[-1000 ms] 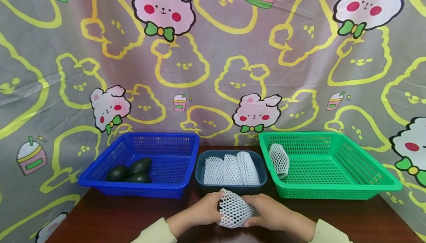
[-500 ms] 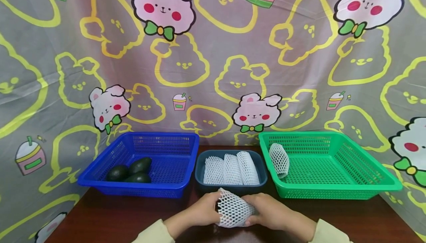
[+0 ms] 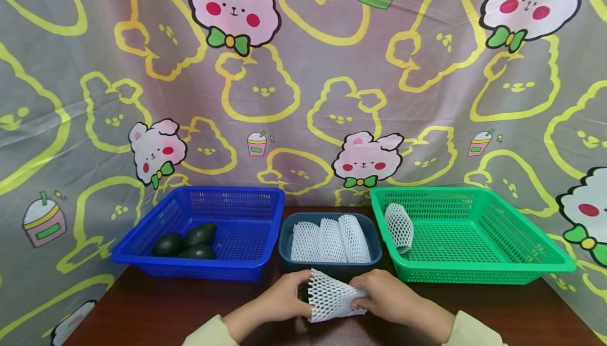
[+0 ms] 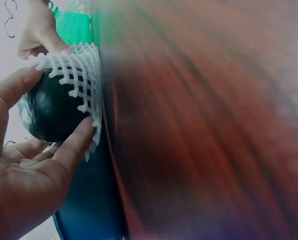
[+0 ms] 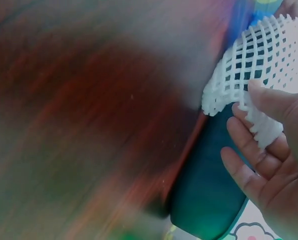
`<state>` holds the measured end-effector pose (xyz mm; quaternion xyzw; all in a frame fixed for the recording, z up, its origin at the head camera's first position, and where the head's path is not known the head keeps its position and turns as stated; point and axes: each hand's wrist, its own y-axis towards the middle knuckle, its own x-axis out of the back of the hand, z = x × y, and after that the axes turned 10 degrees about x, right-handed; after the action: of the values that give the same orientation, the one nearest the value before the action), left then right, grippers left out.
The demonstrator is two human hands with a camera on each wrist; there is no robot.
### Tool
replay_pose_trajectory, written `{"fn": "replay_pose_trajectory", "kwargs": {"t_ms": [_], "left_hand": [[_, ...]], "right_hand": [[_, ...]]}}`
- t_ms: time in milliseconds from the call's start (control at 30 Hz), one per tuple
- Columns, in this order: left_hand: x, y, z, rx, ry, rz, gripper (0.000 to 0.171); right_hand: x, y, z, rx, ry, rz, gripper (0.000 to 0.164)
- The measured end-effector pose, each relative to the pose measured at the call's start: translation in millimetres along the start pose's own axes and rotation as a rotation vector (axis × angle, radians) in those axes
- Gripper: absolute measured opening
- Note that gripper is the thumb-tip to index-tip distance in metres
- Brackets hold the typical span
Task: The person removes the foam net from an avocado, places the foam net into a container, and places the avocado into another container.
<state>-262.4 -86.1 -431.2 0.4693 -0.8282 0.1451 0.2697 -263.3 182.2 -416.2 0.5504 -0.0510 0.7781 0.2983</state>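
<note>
In the head view a white foam net sleeve [image 3: 332,297] is held low over the table between both hands. A dark green avocado [image 4: 51,107] sits partly inside it, its bare rounded end sticking out on the left. My left hand [image 3: 280,298] grips that end, thumb and fingers spread around it and touching the net's edge. My right hand [image 3: 389,296] pinches the narrower right end of the net between thumb and fingers. In the right wrist view the mesh [image 5: 249,65] hangs past the thumb, with dark fruit showing through its holes.
A blue basket [image 3: 237,264] at left holds several avocados [image 3: 199,235]. A dark blue tray [image 3: 378,240] with white foam nets [image 3: 332,240] stands just behind the hands. In the green basket [image 3: 474,267] at right lies one net-covered piece [image 3: 399,227]. A patterned cloth hangs behind.
The avocado's dark end now shows at the left opening of the net. The right end of the net looks flatter and more drawn out in my right fingers. The left hand has shifted slightly left.
</note>
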Motion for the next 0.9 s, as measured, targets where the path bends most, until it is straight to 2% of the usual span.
{"fn": "replay_pose_trajectory", "kwargs": {"t_ms": [167,333,467,667,900], "left_hand": [[4.1,-4.5,2.4,0.021,-0.017,0.005,0.055],[8.3,-8.9,5.2,0.022,0.007,-0.021,0.059],[10.4,-12.2,6.8,0.028,-0.011,-0.015,0.057],[12.2,-14.2,6.7,0.035,-0.021,-0.005,0.054],[12.5,-15.0,3.8,0.041,-0.026,-0.005,0.054]], "right_hand": [[3.3,-2.1,-0.9,0.055,-0.069,-0.025,0.01],[6.0,-6.5,-4.0,0.062,-0.161,-0.044,0.014],[9.1,-10.0,-6.4,0.041,-0.2,-0.046,0.016],[11.0,-12.6,-4.6,-0.002,-0.201,-0.026,0.015],[12.5,-2.9,4.1,-0.1,-0.146,0.036,0.037]]}}
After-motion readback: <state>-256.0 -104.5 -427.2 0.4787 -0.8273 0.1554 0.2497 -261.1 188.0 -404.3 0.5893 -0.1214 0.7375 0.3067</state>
